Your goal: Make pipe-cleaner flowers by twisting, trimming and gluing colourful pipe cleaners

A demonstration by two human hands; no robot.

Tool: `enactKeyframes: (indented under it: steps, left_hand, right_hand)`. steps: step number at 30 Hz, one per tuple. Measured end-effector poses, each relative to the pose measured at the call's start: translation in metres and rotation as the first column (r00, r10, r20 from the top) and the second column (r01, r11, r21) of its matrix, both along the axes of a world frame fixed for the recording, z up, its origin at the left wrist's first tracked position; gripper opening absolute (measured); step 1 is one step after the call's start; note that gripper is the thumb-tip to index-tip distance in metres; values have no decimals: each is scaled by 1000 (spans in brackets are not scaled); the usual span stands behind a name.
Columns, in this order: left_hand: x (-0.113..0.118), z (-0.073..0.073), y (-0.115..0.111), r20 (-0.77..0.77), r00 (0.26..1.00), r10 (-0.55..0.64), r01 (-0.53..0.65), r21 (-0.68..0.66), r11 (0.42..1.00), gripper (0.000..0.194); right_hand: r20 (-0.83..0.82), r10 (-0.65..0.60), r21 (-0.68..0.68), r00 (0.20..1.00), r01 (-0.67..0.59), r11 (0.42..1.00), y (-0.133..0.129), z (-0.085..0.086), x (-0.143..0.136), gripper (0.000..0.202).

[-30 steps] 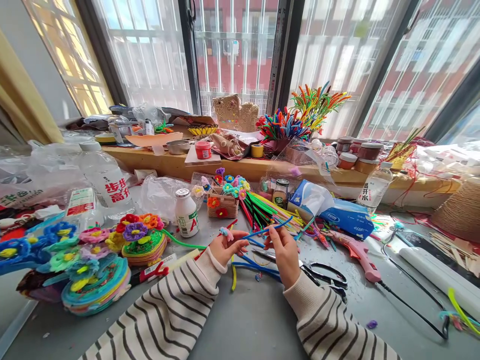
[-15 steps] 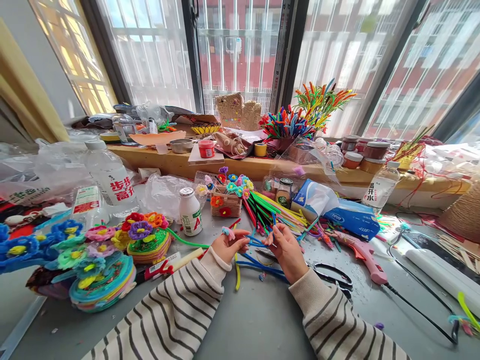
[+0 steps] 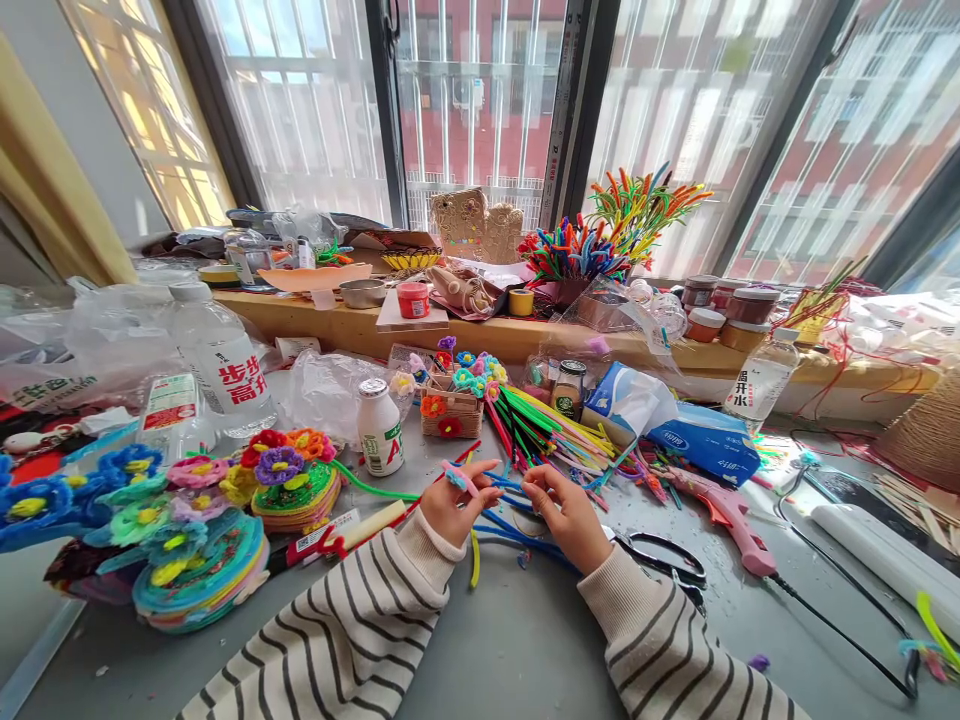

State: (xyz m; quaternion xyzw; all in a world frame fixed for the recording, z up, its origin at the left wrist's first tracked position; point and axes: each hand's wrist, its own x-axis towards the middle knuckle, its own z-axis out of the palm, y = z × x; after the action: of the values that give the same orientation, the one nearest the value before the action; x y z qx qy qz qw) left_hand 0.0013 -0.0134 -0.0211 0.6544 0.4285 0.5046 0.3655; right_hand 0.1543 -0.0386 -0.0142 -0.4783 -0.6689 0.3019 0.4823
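Observation:
A blue pipe cleaner (image 3: 511, 484) runs between my two hands in front of me. My left hand (image 3: 454, 503) pinches one part of it, and a pink and light-blue fuzzy piece (image 3: 459, 478) sits across its fingers. With thumb and forefinger closed, my right hand (image 3: 568, 516) grips the other part. Several more blue pipe cleaners (image 3: 504, 527) lie on the table under both hands. A short yellow pipe cleaner (image 3: 475, 560) rests below my left hand. Close by my right hand are black-handled scissors (image 3: 666, 552), partly hidden behind it.
A bundle of colored pipe cleaners (image 3: 551, 425) lies beyond my hands. To the right are a pink glue gun (image 3: 731, 520) with its cord and a blue tissue pack (image 3: 701, 440). Fuzzy flowers (image 3: 199, 468) and a white bottle (image 3: 379, 428) stand left; a flower-filled basket (image 3: 451, 420) stands behind.
My right hand has lowered slightly, its fingers now pointing more toward my left hand. The left hand has turned a little, and the blue strand between them lies flatter.

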Motion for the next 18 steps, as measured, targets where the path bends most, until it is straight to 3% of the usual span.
enactKeyframes:
  steps: [4, 9, 18]
  left_hand:
    - [-1, -1, 0, -54, 998, -19, 25, 102, 994, 17]
    - [-1, 4, 0, -73, 997, -12, 21, 123, 992, 11]
    - [2, 1, 2, 17, 999, 36, -35, -32, 999, 11]
  right_hand:
    - [65, 5, 44, 998, -8, 999, 0, -1, 0, 16]
    - [106, 3, 62, 994, -10, 998, 1, -3, 1, 15]
    - [50, 3, 13, 999, -4, 1000, 0, -5, 0, 16]
